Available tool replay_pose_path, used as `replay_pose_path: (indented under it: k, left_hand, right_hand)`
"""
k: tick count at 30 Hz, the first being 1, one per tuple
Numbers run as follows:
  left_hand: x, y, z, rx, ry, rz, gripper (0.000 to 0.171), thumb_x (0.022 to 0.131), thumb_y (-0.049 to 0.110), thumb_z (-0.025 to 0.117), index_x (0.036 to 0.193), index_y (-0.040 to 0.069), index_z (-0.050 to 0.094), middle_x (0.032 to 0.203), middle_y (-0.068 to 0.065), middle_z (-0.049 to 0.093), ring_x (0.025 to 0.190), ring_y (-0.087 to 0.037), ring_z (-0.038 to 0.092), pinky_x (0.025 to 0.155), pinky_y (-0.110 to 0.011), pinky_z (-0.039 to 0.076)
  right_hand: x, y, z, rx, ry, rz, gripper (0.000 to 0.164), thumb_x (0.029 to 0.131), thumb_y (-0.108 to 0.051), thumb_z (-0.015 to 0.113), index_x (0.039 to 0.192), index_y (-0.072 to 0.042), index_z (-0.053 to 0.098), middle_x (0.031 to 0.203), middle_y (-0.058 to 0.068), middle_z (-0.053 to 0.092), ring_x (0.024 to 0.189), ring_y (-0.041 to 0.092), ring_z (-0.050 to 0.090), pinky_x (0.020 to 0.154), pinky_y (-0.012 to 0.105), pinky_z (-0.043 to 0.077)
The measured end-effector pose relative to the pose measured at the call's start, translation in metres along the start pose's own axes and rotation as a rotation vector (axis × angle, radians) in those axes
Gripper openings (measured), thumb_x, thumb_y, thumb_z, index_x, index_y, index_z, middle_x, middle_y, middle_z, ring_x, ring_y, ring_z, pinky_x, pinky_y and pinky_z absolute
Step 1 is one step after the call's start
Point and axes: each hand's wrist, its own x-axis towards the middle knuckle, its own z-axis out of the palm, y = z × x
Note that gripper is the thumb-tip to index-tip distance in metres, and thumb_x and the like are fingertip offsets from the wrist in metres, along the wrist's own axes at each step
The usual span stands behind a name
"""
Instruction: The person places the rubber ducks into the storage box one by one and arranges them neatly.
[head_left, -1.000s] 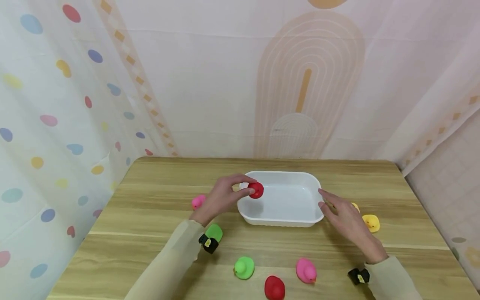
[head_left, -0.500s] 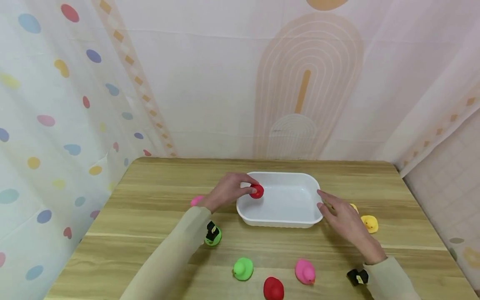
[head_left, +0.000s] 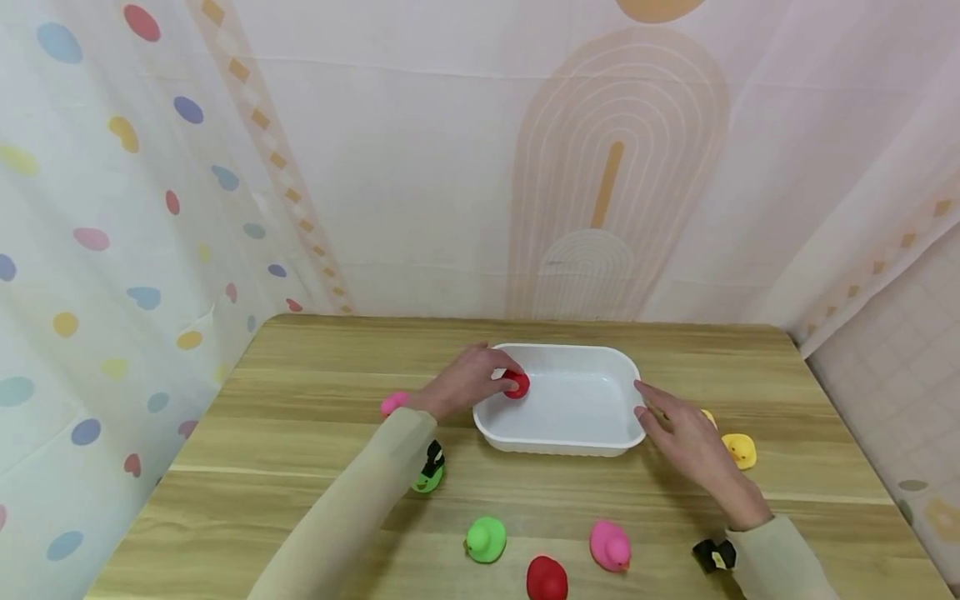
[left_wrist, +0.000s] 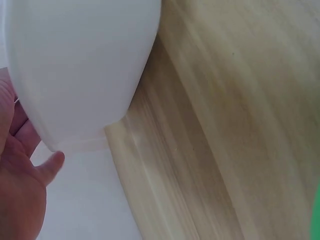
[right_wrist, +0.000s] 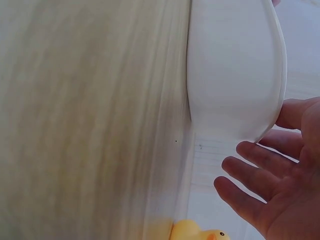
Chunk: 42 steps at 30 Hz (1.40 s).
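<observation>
The red toy [head_left: 517,385] is inside the left end of the white tub [head_left: 558,447]; whether it touches the floor there I can't tell. I'd guess it's light, squeezable and hard to break, perhaps a little slick, so a gentle pinch across its round sides should do. The left hand [head_left: 465,382] has it so, thumb and fingers closed round it, above the tub's left rim. The right hand [head_left: 688,433] is loosely spread, fingertips at the right rim, gripping nothing else.

The tub sits towards the back edge of the worktop [head_left: 315,367]. A yellow duck [head_left: 742,451] lies beyond the right hand; a red duck [head_left: 547,579] and pink duck [head_left: 611,547] lie towards the front edge. The left sleeve [head_left: 352,508] partly blocks a green toy [head_left: 426,483].
</observation>
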Motion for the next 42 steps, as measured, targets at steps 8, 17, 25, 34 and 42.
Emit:
replay_pose_path:
  k: [8,17,25,34,42]
  left_hand:
    - [0.003,0.001,0.005,0.004,-0.026,-0.04,0.024,0.097,0.017,0.074,0.12,0.012,0.077,0.117,-0.003,0.073,0.114,-0.023,0.062,0.12,-0.05,0.028]
    - [0.003,-0.001,0.008,-0.01,-0.027,-0.044,0.023,0.098,0.014,0.073,0.12,0.009,0.076,0.119,-0.005,0.073,0.111,-0.021,0.064,0.105,-0.04,0.046]
    - [0.003,0.002,0.005,-0.004,-0.041,-0.069,0.028,0.098,0.015,0.072,0.126,0.008,0.073,0.124,-0.006,0.071,0.114,-0.022,0.063,0.102,-0.037,0.051]
    - [-0.012,0.015,-0.02,-0.053,0.067,-0.037,0.032,0.099,0.015,0.072,0.13,0.009,0.071,0.131,-0.006,0.069,0.128,-0.028,0.059,0.109,-0.045,0.046]
    - [-0.039,0.011,-0.04,-0.098,0.223,0.05,0.029,0.1,0.018,0.07,0.126,0.005,0.072,0.127,-0.006,0.072,0.125,-0.027,0.063,0.107,-0.046,0.048]
  right_hand:
    - [0.001,0.0,-0.002,-0.016,-0.014,-0.009,0.046,0.109,-0.025,0.054,0.148,0.0,0.054,0.147,0.025,0.054,0.134,0.046,0.052,0.106,0.063,0.042]
    - [0.001,-0.002,-0.001,-0.017,-0.023,-0.013,0.047,0.108,-0.024,0.055,0.148,0.001,0.053,0.147,0.025,0.054,0.134,0.047,0.052,0.107,0.064,0.042]
    - [0.004,0.0,-0.003,-0.02,-0.03,-0.017,0.047,0.108,-0.024,0.055,0.148,0.001,0.053,0.147,0.025,0.054,0.134,0.047,0.051,0.107,0.063,0.042]
    - [0.006,0.005,-0.004,-0.024,-0.044,-0.004,0.048,0.109,-0.025,0.055,0.15,0.0,0.052,0.148,0.026,0.052,0.135,0.048,0.05,0.108,0.064,0.041]
    - [0.006,0.008,-0.007,-0.023,-0.037,-0.008,0.048,0.109,-0.024,0.054,0.149,0.001,0.052,0.147,0.027,0.052,0.134,0.048,0.05,0.106,0.065,0.042]
